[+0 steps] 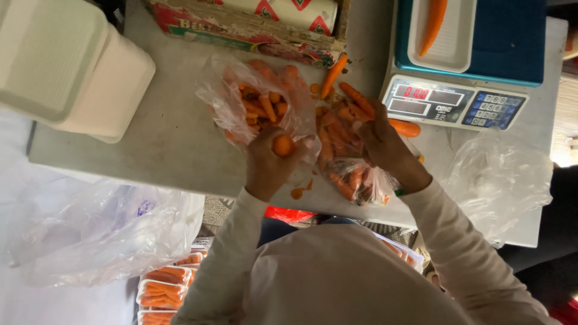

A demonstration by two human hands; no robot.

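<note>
On grey table [168,132], scale [475,54] behind — hands [268,162] gripping carrot [283,145], bagged carrots [346,150].

The person wore a long-sleeved top of pale cream or off-white cloth, plain, with no visible print, buttons or seams. It filled the near middle of the view, broad and smooth across the chest and shoulders. Both sleeves were of the same cloth and ran the full length of the arms, ending at the wrists in close, unfolded cuffs. The left hand [269,164] and the right hand [385,144] were bare, with no gloves. At the right wrist, just where the cuff ended, a thin green band showed. Whether the left wrist carried anything could not be told. The fabric creased softly along the right sleeve.
</note>
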